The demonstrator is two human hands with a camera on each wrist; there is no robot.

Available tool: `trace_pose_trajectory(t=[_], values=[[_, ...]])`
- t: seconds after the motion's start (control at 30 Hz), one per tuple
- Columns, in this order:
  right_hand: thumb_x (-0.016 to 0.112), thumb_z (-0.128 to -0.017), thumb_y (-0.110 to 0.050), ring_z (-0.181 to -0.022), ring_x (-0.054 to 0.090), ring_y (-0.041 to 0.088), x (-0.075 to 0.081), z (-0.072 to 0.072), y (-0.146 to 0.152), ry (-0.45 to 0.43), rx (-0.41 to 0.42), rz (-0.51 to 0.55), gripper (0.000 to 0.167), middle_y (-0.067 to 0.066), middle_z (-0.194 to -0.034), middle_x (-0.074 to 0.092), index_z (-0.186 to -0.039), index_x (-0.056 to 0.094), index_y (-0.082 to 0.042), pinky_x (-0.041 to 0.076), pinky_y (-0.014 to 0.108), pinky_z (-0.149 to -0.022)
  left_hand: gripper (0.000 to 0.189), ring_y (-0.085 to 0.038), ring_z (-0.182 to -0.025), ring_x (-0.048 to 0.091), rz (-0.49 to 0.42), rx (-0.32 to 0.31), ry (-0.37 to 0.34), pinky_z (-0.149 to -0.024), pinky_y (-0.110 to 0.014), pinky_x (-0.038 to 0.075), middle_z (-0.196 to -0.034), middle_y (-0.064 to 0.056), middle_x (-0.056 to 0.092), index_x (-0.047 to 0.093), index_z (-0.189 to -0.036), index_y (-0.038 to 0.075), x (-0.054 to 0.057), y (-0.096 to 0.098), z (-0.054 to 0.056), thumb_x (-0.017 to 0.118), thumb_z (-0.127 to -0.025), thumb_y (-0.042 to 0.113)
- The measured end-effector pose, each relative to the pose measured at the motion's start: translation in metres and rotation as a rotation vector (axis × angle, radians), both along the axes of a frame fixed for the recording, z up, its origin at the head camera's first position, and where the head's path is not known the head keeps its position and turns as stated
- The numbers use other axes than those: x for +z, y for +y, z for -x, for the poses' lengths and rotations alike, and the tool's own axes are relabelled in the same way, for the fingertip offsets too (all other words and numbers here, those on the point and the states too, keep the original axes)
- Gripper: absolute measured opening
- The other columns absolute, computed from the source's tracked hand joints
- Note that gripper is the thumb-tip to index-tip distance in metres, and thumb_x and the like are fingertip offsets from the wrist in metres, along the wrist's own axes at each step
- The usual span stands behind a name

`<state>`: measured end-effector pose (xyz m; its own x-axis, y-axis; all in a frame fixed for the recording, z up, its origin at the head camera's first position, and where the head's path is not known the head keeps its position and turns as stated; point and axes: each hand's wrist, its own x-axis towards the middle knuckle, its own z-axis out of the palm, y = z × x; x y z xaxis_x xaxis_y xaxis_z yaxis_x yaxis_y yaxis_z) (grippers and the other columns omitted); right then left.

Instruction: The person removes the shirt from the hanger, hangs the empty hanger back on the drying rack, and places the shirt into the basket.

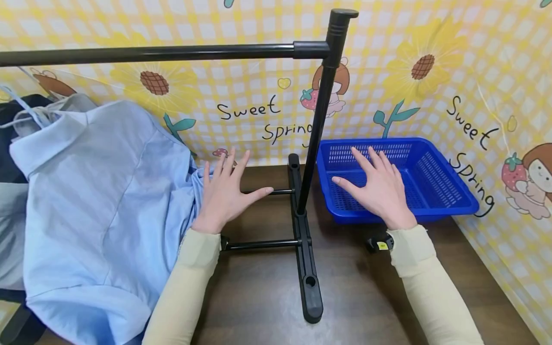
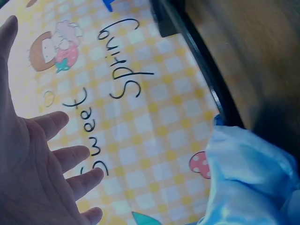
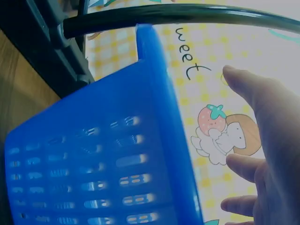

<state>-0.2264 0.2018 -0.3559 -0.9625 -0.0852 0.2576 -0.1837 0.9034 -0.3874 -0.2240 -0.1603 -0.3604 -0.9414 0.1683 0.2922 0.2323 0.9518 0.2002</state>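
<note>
My left hand (image 1: 225,195) is held up with its fingers spread, holding nothing. Just to its left hangs a light blue shirt (image 1: 99,201), whose sleeve also shows in the left wrist view as blue cloth (image 2: 248,168). My right hand (image 1: 381,189) hovers over the near side of a blue plastic basket (image 1: 398,219), fingers apart and nothing in them. Inside, the basket appears bare. In the right wrist view the basket's slotted wall (image 3: 93,164) lies beside the hand. Between the hands stands a black clothes rack's post (image 1: 321,120).
The rack's top rail (image 1: 172,53) runs left above the shirt. Its foot (image 1: 308,268) and lower bars (image 1: 263,245) rest on the brown tabletop (image 1: 258,297). Grey and dark garments (image 1: 13,225) hang at far left. A yellow checked cloth (image 1: 241,86) covers the walls behind.
</note>
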Motion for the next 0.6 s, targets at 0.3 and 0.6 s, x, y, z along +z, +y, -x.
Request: trace_pose_trajectory(t=[0.3, 0.6], values=[[0.056, -0.084, -0.080, -0.151, 0.017, 0.040, 0.003, -0.007, -0.003, 0.040, 0.010, 0.040, 0.096, 0.016, -0.164, 0.026, -0.158, 0.040, -0.022, 0.015, 0.070, -0.113, 0.110, -0.034, -0.151, 0.018, -0.060, -0.034, 0.124, -0.119, -0.055, -0.004, -0.167, -0.011, 0.018, 0.025, -0.163, 0.025, 0.019, -0.007, -0.012, 0.046, -0.078, 0.092], [0.060, -0.086, -0.076, -0.147, 0.029, 0.037, 0.009, -0.011, -0.007, 0.118, 0.030, 0.097, 0.088, 0.011, -0.160, 0.038, -0.153, 0.048, -0.021, 0.027, 0.068, -0.109, 0.094, -0.036, -0.145, 0.034, -0.213, -0.070, 0.286, -0.116, -0.056, 0.023, -0.161, -0.016, 0.034, 0.043, -0.156, 0.016, 0.045, -0.015, -0.027, 0.071, -0.084, 0.069]])
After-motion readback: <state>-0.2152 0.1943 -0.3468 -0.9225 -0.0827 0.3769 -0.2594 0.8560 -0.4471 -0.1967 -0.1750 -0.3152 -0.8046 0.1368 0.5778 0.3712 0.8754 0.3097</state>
